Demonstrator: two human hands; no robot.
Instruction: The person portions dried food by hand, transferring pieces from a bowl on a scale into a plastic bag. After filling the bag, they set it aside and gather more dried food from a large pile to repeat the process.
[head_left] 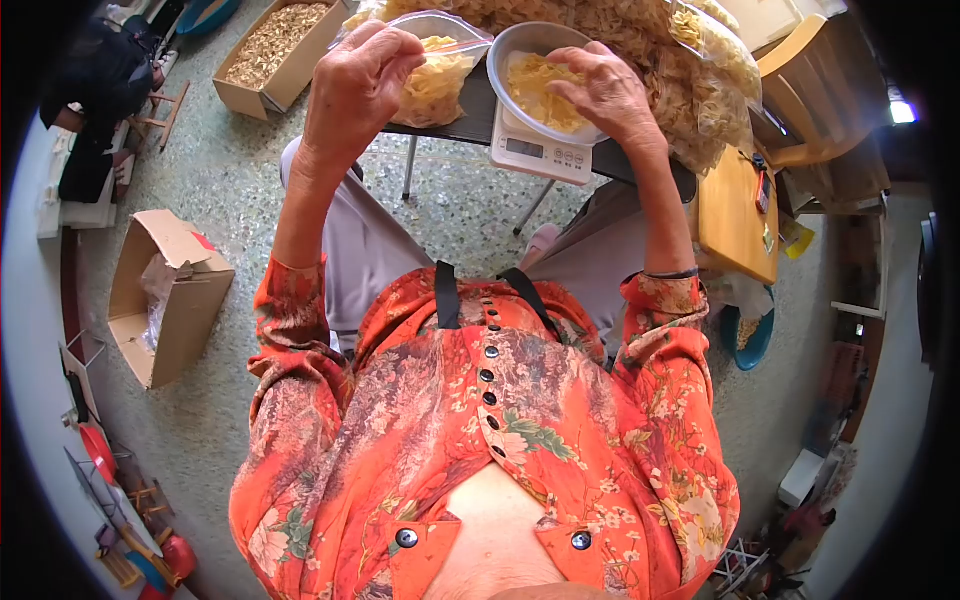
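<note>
My left hand (365, 90) pinches the top edge of a clear zip bag (440, 85), which is partly filled with pale yellow dried flakes and rests near the edge of a dark table. Over a white plastic bowl (497, 75), my right hand (610, 95) reaches in from the right with its fingers curved and apart, close to the loose yellow flakes (545, 88) inside. The bowl stands on a white digital scale (540, 160), whose display and buttons face me.
Filled clear bags of dried flakes (700, 105) are piled at the table's back and right. A wooden stool (738, 220) stands right, near a chair (820, 100). Cardboard boxes (180, 310) sit on the floor at left. Another person (100, 90) is at far left.
</note>
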